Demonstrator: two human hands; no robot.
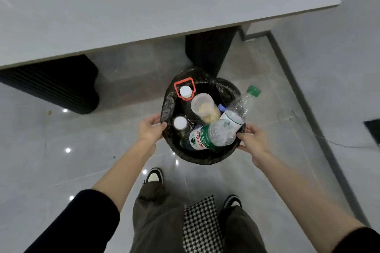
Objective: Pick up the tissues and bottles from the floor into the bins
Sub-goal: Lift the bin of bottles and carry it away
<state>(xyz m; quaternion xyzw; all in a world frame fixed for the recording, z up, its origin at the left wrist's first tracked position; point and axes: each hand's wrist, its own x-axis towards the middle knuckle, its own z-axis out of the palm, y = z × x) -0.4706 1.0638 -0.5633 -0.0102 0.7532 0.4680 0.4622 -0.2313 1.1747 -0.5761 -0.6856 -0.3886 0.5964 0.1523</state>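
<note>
- The left hand (151, 129) grasps the left side of the rim of the bin (205, 160), with the thumb on the edge and the fingers curled round the outside.
- The right hand (254, 141) grasps the right side of the same rim in the same way, so two hands hold one bin between them.
- The bin is round and lined with a black bag (167, 107). Whether it rests on the floor (82, 139) or is lifted off it cannot be told.
- Four bottles can be counted inside:
- a green-labelled bottle (205, 136), which lies across the near side between the two hands;
- a clear green-capped bottle (243, 101), which leans with its neck out over the right rim;
- a small white-capped bottle (180, 123), which stands upright just beside the left hand;
- a dark bottle (185, 91) with a white cap and a red carrying loop, upright at the far side.
- One clear plastic cup (202, 107) with yellowish bits in it sits in the middle. One small blue cap (221, 107) shows beside it, and what it belongs to is hidden.
- Below are two black-and-white shoes, the left shoe (154, 174) and the right shoe (232, 201), with one houndstooth cloth (201, 222) between the legs.
- Beyond the bin stands one grey table (164, 6) on two dark supports.
</note>
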